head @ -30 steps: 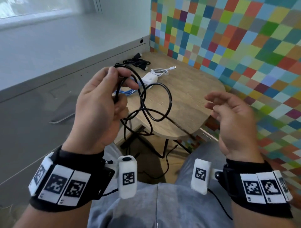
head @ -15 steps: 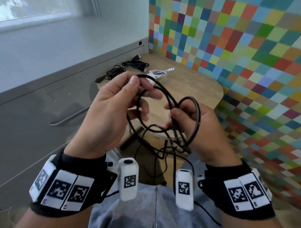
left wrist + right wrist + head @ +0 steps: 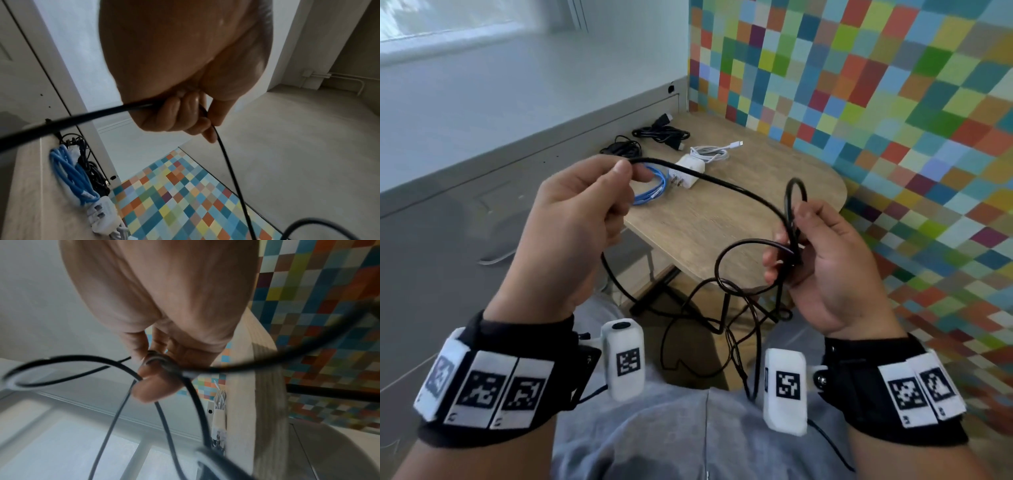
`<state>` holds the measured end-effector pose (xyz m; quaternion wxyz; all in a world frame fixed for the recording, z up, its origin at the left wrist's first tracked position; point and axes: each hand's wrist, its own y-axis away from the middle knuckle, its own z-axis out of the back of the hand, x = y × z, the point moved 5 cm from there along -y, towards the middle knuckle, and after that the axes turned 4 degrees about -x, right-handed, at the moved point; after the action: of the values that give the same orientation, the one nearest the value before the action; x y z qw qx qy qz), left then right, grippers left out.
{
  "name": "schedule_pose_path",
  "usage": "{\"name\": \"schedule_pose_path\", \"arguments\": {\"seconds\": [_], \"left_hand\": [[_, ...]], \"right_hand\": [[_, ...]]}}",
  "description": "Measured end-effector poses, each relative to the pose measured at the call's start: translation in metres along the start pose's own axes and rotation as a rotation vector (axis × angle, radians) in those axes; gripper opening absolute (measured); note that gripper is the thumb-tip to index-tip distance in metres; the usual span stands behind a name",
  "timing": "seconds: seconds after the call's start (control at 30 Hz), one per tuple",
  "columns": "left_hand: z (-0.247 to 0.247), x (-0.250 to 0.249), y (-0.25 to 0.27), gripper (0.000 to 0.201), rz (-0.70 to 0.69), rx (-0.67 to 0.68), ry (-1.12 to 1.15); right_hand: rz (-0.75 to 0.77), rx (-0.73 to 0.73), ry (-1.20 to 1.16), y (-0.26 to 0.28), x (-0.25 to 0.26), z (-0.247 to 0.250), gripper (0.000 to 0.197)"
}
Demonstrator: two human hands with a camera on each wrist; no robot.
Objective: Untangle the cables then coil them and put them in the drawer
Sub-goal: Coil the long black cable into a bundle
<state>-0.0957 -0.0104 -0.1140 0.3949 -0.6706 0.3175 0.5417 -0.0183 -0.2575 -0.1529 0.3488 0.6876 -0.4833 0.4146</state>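
A long black cable (image 3: 743, 187) runs between both hands above my lap. My left hand (image 3: 585, 212) pinches one stretch of it between thumb and fingers; the left wrist view shows the cable (image 3: 228, 168) running through the curled fingers (image 3: 180, 116). My right hand (image 3: 815, 260) grips several gathered loops of the same cable (image 3: 164, 365), and more loops hang down toward the floor (image 3: 736, 308). The drawer cannot be made out for certain in these frames.
A small wooden table (image 3: 722, 219) stands ahead against a coloured checkered wall (image 3: 876, 102). On it lie a blue cable (image 3: 650, 188), a white adapter (image 3: 688, 171), a white cable (image 3: 710, 152) and two black cable bundles (image 3: 661, 133). Grey cabinet fronts (image 3: 448, 222) run along the left.
The hands, close together half a second ago, have drawn apart. The right hand, empty a second ago, now holds the gathered loops while the left stretches a span of cable out leftward.
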Motion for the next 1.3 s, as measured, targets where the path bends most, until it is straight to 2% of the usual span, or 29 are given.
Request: {"name": "schedule_pose_path", "arguments": {"seconds": [0.07,0.17,0.33,0.4,0.5,0.6,0.7,0.77,0.83,0.9,1.0,1.1,1.2,1.3], "left_hand": [[0.004,0.001,-0.002,0.026,-0.011,-0.047,-0.017],[0.005,0.002,-0.002,0.028,-0.020,-0.067,-0.054],[-0.007,0.019,-0.002,0.018,0.055,0.012,-0.282],[-0.012,0.026,0.001,0.034,0.059,0.029,-0.365],[-0.025,0.017,0.010,0.053,-0.099,0.085,-0.556],[-0.050,0.004,0.024,0.058,-0.278,0.234,-0.608],[-0.069,0.009,0.032,0.051,-0.294,0.363,-0.671],[-0.068,0.014,0.031,0.032,-0.220,0.353,-0.661],[-0.059,0.014,0.027,0.016,-0.178,0.288,-0.624],[-0.050,0.010,0.022,0.010,-0.191,0.195,-0.562],[-0.040,0.006,0.017,0.013,-0.172,0.104,-0.489],[-0.036,0.012,0.016,0.025,-0.095,0.115,-0.444],[-0.034,0.016,0.013,0.033,0.002,0.099,-0.271],[-0.032,0.013,0.009,0.038,0.034,0.031,-0.141]], "right_hand": [[0.031,-0.086,0.014,-0.002,0.001,0.005,0.030],[0.066,-0.175,0.028,-0.005,0.002,0.011,0.022],[0.032,-0.120,-0.099,-0.003,0.003,0.006,0.019],[0.016,-0.078,-0.132,-0.002,0.004,0.000,0.015],[-0.003,-0.007,-0.145,0.003,0.001,-0.012,0.016],[-0.030,0.075,-0.115,0.008,-0.003,-0.024,0.015],[-0.030,0.136,-0.054,0.013,-0.006,-0.032,0.018],[-0.016,0.120,0.019,0.013,-0.006,-0.029,0.017],[0.002,0.054,0.093,0.011,-0.005,-0.020,0.014],[0.036,-0.011,0.111,0.007,0.000,-0.011,0.017],[0.093,-0.063,0.038,0.002,0.006,-0.001,0.021],[0.116,-0.103,-0.014,-0.001,0.005,0.003,0.022],[0.110,-0.136,-0.005,-0.003,0.003,0.007,0.022],[0.136,-0.197,0.022,-0.006,0.003,0.015,0.018]]}}
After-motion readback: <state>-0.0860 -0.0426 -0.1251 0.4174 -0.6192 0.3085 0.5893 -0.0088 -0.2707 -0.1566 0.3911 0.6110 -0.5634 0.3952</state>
